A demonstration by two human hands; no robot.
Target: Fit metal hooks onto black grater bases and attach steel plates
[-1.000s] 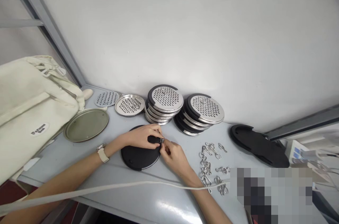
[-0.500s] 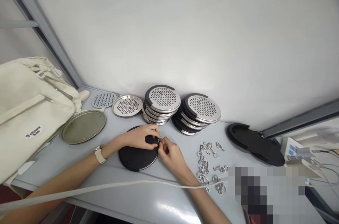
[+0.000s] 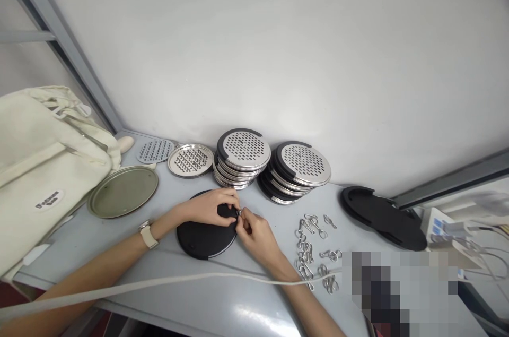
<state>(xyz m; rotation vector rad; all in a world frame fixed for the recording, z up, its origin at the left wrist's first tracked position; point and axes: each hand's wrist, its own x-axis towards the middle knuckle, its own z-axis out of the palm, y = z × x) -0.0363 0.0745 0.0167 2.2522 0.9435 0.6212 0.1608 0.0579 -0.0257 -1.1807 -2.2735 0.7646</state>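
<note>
A round black disc (image 3: 207,239) with a thin metallic edge lies on the table in front of me. My left hand (image 3: 212,207) rests on its upper part, fingers and thumb curved and gripping the disc near its right edge. At that edge, my right hand (image 3: 256,231) pinches a small metal clip (image 3: 239,212); its fingertips hide most of it. How the clip sits on the disc is too small to tell. Several loose metal clips with rings (image 3: 306,249) lie right of my right hand.
Behind my hands stand two stacks of black-rimmed round graters (image 3: 246,148) (image 3: 305,163). Left are a bare grater plate (image 3: 191,161), a green round tray (image 3: 123,192) and a cream bag (image 3: 51,151). Black discs (image 3: 384,217) lie right. A pale strap (image 3: 178,278) crosses in front.
Both hands stay at the disc's edge. My right fingers have shifted slightly around the metal clip, and a bit more of it shows; the view has moved very slightly.
</note>
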